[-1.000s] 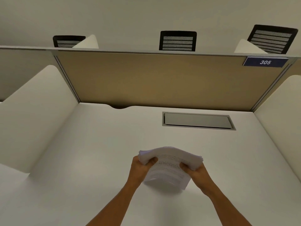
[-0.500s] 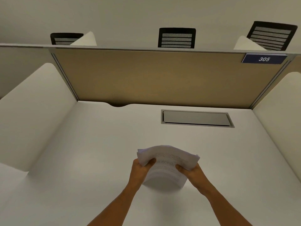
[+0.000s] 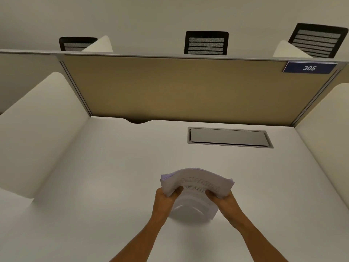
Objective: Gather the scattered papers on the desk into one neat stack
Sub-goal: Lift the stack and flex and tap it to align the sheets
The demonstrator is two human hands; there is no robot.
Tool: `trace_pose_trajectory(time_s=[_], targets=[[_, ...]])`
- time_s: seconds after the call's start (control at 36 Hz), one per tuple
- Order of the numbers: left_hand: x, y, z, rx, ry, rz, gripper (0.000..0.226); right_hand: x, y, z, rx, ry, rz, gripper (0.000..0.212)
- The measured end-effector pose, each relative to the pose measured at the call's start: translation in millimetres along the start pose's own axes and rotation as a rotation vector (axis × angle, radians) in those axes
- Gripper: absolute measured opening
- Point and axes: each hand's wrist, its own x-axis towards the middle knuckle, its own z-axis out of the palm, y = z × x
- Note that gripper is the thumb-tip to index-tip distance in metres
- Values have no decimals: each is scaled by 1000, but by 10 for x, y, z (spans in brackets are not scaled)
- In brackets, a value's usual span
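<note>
A thick stack of white printed papers [image 3: 198, 183] stands on its lower edge on the white desk [image 3: 113, 176], a little right of centre. The sheets bow over at the top. My left hand [image 3: 164, 198] grips the stack's left side with the thumb across the front sheet. On the right side, my right hand [image 3: 221, 199] holds it the same way. The upper sheet edges are slightly uneven. No loose sheets are visible elsewhere on the desk.
A grey cable hatch [image 3: 229, 137] is set flush into the desk behind the stack. A tan back panel [image 3: 179, 91] carries a blue "305" sign [image 3: 309, 68]. White side dividers [image 3: 37, 133] flank the desk. Black chair backs [image 3: 206, 42] rise beyond the panel.
The stack and both hands stay in nearly the same place. The stack's lower part has drawn in a little toward the desk, and the hands sit slightly closer together.
</note>
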Motion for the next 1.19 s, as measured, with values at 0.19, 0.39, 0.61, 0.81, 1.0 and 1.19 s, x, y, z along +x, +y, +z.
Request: trace_pose_trajectory(time_s=[0.19,0.39,0.61,0.81,1.0,1.19], targets=[[-41,-71,-10,25,-62,-10,16,-22,65,-5,-31,-20,13,32],[-87,-25,-30,23,-67,28,15,-22,15,-18,-37,11,-5,28],[-137,-108,-58,78,-123,-43,16,-34,123,11,-92,9,73,23],[-87,90,-238,-54,-84,15,14,52,1,-38,-292,25,96,13],[126,559,-423,-31,19,307,65,128,-322,-123,-571,-1,40,16],[265,950,-404,805,-205,741,84,259,-615,-123,-988,-103,-22,24]])
